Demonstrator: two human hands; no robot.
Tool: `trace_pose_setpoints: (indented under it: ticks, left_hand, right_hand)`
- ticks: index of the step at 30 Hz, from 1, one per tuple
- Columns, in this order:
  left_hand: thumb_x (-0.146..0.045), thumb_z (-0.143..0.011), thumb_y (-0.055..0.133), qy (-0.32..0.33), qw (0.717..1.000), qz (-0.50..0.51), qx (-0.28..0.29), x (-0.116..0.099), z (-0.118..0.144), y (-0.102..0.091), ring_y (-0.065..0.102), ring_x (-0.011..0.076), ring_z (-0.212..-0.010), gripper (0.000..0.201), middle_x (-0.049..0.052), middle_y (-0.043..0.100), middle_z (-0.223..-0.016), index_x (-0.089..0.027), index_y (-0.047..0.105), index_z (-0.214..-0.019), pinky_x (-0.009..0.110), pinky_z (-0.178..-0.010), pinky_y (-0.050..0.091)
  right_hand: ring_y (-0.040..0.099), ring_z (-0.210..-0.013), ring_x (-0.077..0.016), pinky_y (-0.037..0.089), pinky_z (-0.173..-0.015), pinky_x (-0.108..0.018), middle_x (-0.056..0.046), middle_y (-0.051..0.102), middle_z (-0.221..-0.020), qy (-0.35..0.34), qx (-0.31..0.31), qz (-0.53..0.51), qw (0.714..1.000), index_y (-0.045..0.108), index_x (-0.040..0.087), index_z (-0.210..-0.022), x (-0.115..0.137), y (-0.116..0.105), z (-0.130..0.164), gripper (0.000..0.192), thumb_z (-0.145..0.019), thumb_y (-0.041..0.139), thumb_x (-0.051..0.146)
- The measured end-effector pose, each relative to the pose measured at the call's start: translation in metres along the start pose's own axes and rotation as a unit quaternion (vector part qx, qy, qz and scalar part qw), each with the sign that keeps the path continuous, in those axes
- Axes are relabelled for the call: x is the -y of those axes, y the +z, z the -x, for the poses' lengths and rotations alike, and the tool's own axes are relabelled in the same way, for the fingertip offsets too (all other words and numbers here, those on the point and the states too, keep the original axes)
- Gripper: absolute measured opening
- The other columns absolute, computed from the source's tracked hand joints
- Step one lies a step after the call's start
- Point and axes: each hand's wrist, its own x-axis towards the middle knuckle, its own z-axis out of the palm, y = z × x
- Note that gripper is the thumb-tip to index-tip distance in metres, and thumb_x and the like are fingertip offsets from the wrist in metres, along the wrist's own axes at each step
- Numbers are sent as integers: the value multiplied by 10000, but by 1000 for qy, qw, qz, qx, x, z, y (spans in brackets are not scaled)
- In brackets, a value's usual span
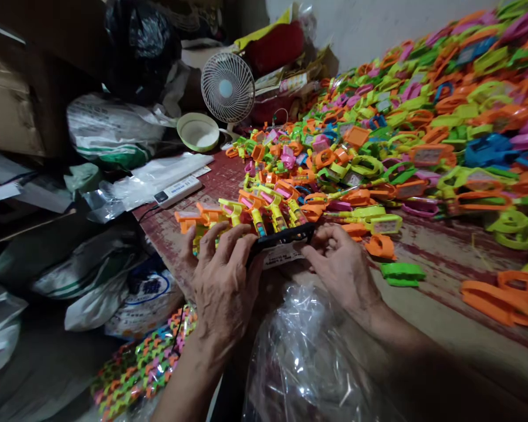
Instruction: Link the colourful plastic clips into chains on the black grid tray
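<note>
Left hand (222, 281) and right hand (341, 266) pinch the two ends of a black strip (281, 239) carrying a row of toys (264, 214), which stand just beyond the fingertips. Step in hand, by judgement: bagging. The clear bag (308, 351) lies below the wrists; next move needs its mouth opened.

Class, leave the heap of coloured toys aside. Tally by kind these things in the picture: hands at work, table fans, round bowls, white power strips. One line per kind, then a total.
Hands: 2, the left hand and right hand, both on a black strip
Table fans: 1, white fan
Round bowls: 1, pale bowl
Power strips: 1, white strip
Total: 5
</note>
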Motion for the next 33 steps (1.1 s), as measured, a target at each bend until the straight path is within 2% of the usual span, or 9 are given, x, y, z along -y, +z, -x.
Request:
trace_pose_setpoints:
  ticks: [3, 5, 9, 13, 17, 21, 25, 28, 33]
  left_hand:
    - [-271, -888, 704, 2, 1000, -2, 0, 0, 0, 0, 604, 317, -1177, 169, 56, 738, -1125, -196, 662, -1034, 559, -1154, 248]
    - [-260, -879, 715, 4, 1000, -8, 1, -1, -1, 0, 610, 321, -1170, 175, 57, 737, -1125, -191, 663, -1031, 553, -1147, 257]
    - [-263, -880, 713, 2, 1000, -19, 2, 0, -2, 1, 620, 327, -1155, 167, 60, 736, -1123, -193, 662, -1023, 554, -1140, 261]
    - [-266, -881, 714, 8, 1000, -20, 8, 2, -3, 2, 621, 323, -1154, 159, 68, 731, -1129, -196, 658, -1012, 551, -1136, 268]
    - [-252, -896, 681, 9, 999, -28, 16, 3, -3, 1, 632, 323, -1133, 139, 74, 726, -1135, -191, 655, -1018, 548, -1129, 274]
    - [-209, -915, 565, 15, 999, -9, 34, 0, -3, -5, 620, 321, -1157, 148, 77, 716, -1152, -184, 647, -1035, 537, -1132, 265]
    - [-317, -883, 608, 18, 998, -26, 52, -2, -1, -4, 585, 344, -1196, 275, 114, 690, -1206, -154, 614, -1104, 542, -1147, 243]
    - [-326, -834, 727, 27, 996, -81, 20, -1, 2, 4, 593, 342, -1133, 352, 130, 702, -1182, -141, 593, -1102, 523, -1112, 280]
    - [-258, -849, 728, 46, 993, -112, 7, 1, 5, 12, 583, 331, -1070, 318, 130, 707, -1172, -143, 578, -1104, 501, -1049, 322]
  right_hand:
    - [658, -684, -192, 508, -622, -302, -16, 687, -781, -40, 0, -13, 999, 567, 228, -943, 0, -7, -6, 242, -834, 680, 412]
    - [666, -730, -193, 506, -657, -303, -28, 690, -830, -122, 6, -13, 992, 586, 216, -979, 1, -11, -12, 236, -870, 667, 408]
    - [607, -721, -169, 443, -630, -273, -26, 621, -765, -314, 15, 37, 948, 570, 191, -811, 2, -19, -26, 215, -970, 582, 336]
    - [536, -643, -131, 387, -584, -253, 5, 537, -678, -393, 40, 64, 916, 511, 192, -717, 1, -26, -36, 284, -999, 534, 213]
    - [569, -680, -151, 420, -611, -267, -22, 585, -731, -426, 33, 69, 901, 545, 180, -789, -6, -25, -36, 235, -1011, 468, 166]
    - [640, -793, -190, 467, -677, -293, -63, 663, -863, -380, 17, 86, 921, 605, 163, -928, -11, -24, -28, 188, -1026, 463, 236]
    - [640, -787, -218, 455, -635, -303, -63, 657, -865, -313, 98, 171, 929, 602, 160, -877, -14, -24, -25, 199, -912, 679, 340]
    - [647, -827, -214, 476, -695, -302, -55, 670, -867, -309, 128, 161, 928, 601, 161, -878, -21, -21, -31, 71, -894, 661, 197]
    - [668, -861, -245, 522, -749, -359, -94, 704, -934, -355, 126, 135, 917, 630, 160, -939, -34, -14, -37, 78, -941, 600, 231]
